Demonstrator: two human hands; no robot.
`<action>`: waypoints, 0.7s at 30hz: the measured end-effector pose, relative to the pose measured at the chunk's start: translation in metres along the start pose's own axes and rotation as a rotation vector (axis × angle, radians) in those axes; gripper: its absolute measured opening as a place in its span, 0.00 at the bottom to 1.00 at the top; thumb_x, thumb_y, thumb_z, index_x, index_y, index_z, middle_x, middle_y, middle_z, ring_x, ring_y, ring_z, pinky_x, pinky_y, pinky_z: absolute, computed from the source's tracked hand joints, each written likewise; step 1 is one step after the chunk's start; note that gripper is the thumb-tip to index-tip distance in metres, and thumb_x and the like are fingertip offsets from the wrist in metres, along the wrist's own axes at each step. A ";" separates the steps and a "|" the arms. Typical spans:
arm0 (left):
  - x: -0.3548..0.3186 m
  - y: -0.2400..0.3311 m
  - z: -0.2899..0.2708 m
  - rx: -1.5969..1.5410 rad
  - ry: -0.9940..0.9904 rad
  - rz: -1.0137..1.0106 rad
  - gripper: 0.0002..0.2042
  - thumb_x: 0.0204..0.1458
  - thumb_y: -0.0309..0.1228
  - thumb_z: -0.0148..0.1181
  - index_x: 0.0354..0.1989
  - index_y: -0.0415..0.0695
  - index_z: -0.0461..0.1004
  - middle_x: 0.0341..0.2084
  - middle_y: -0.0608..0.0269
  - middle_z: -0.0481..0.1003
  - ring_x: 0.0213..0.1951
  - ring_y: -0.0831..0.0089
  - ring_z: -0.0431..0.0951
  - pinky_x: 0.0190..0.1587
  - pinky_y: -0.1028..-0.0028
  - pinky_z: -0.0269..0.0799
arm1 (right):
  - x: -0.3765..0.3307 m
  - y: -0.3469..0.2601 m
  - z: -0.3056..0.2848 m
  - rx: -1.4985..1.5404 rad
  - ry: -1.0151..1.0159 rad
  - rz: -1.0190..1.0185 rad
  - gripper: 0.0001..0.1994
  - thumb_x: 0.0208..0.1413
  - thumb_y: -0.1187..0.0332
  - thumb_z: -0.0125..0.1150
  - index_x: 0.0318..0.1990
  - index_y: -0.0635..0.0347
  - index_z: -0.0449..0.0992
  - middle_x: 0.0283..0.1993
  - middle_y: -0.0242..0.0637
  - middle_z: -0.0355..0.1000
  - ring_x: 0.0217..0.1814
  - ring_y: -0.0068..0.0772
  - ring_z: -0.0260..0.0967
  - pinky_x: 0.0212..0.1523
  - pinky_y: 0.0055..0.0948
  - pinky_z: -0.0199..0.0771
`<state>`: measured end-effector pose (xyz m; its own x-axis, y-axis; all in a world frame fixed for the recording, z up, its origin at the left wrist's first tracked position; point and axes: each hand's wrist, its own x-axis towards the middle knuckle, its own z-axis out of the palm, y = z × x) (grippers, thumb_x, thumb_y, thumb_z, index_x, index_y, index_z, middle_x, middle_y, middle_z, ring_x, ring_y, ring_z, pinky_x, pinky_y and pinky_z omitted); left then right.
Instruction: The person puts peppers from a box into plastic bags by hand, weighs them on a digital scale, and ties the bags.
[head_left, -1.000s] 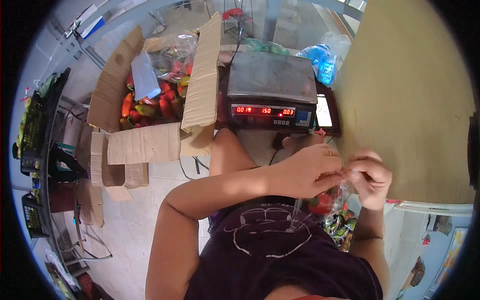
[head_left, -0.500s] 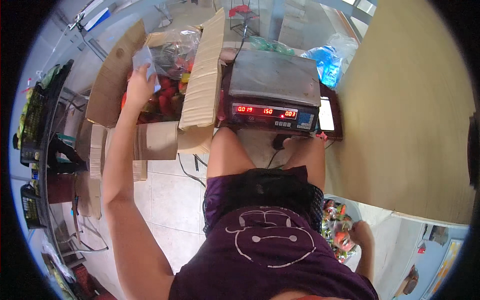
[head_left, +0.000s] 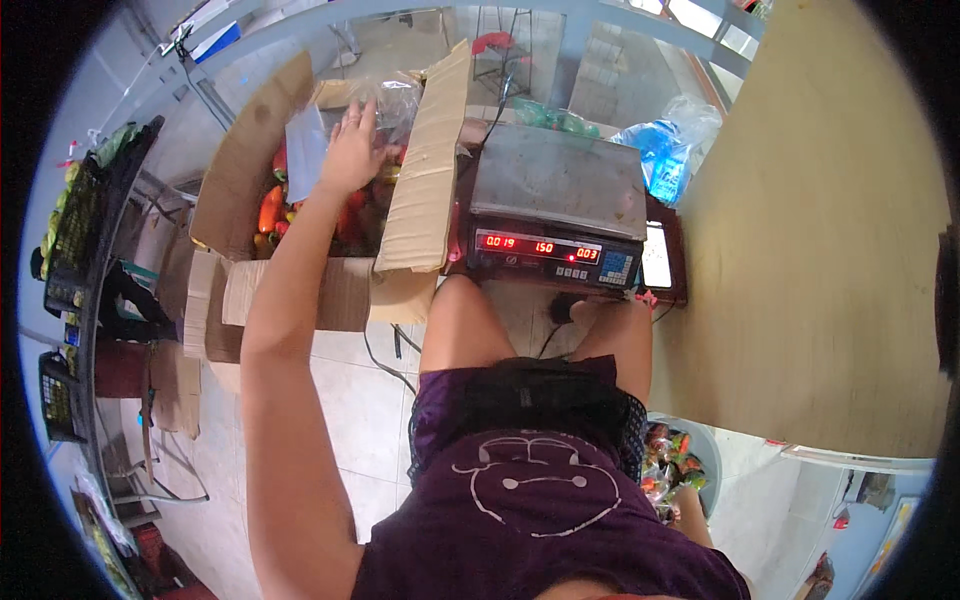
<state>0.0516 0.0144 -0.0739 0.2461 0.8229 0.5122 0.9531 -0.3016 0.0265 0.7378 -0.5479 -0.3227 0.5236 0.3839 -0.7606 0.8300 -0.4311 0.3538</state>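
My left hand [head_left: 352,152] reaches over an open cardboard box [head_left: 425,165], its fingers stretched out against clear plastic bags [head_left: 398,100] at the far side. Red and orange peppers [head_left: 270,210] fill the box beneath. Beside the hand, a whitish translucent sheet [head_left: 306,155] lies on the peppers. Low on the right, my right hand [head_left: 690,505] is down at a grey tub [head_left: 712,460]. Small clear bags of red and green produce [head_left: 660,465], apparently peppers, lie in that tub. My right fingers are hidden among the bags.
A digital scale [head_left: 555,180] with a lit red display stands right of the box. A phone [head_left: 656,255] with a bright screen and a blue plastic pack [head_left: 660,165] are beside it. A tall wooden panel [head_left: 800,250] borders the right; a produce rack [head_left: 75,240] stands left.
My left hand has moved right, from the whitish sheet to the clear bags. My right hand has gone lower into the tub, where it was at a bag of peppers. The view has shifted slightly.
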 end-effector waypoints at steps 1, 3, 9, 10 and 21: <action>0.009 -0.003 0.004 -0.033 0.060 0.012 0.33 0.41 0.37 0.60 0.57 0.42 0.54 0.50 0.39 0.61 0.52 0.50 0.63 0.53 0.58 0.58 | 0.009 -0.010 -0.010 0.083 -0.045 0.019 0.17 0.40 0.63 0.59 0.39 0.61 0.73 0.29 0.47 0.73 0.33 0.39 0.73 0.32 0.34 0.72; 0.030 -0.012 0.011 -0.012 -0.149 -0.128 0.23 0.42 0.36 0.58 0.48 0.42 0.64 0.40 0.41 0.68 0.42 0.51 0.70 0.45 0.59 0.65 | 0.021 -0.025 -0.028 0.185 -0.072 -0.099 0.17 0.40 0.64 0.59 0.39 0.62 0.72 0.27 0.47 0.72 0.27 0.41 0.72 0.24 0.39 0.72; 0.041 0.001 -0.044 -0.126 0.292 -0.369 0.17 0.45 0.45 0.56 0.23 0.40 0.73 0.20 0.48 0.73 0.23 0.54 0.72 0.29 0.63 0.68 | -0.093 -0.132 -0.204 -0.009 0.416 -0.495 0.17 0.41 0.60 0.60 0.30 0.68 0.72 0.27 0.53 0.70 0.29 0.53 0.69 0.31 0.44 0.68; 0.049 0.011 -0.059 -0.167 0.238 -0.411 0.18 0.44 0.46 0.57 0.22 0.39 0.73 0.17 0.49 0.72 0.20 0.57 0.71 0.27 0.64 0.67 | -0.114 -0.147 -0.226 0.069 0.452 -0.478 0.17 0.41 0.58 0.60 0.29 0.67 0.72 0.27 0.54 0.69 0.32 0.54 0.68 0.32 0.44 0.67; 0.041 0.120 -0.121 -1.462 0.035 -0.601 0.21 0.46 0.50 0.56 0.16 0.44 0.69 0.09 0.72 0.62 0.12 0.82 0.61 0.13 0.80 0.56 | -0.284 -0.308 -0.431 0.909 1.105 -1.499 0.31 0.37 0.66 0.68 0.51 0.62 0.62 0.42 0.41 0.67 0.44 0.36 0.66 0.42 0.30 0.65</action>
<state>0.1549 -0.0463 0.0537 -0.1127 0.9836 0.1408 -0.0853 -0.1507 0.9849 0.4165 -0.1718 0.0188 -0.1616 0.8147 0.5569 0.5001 0.5541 -0.6655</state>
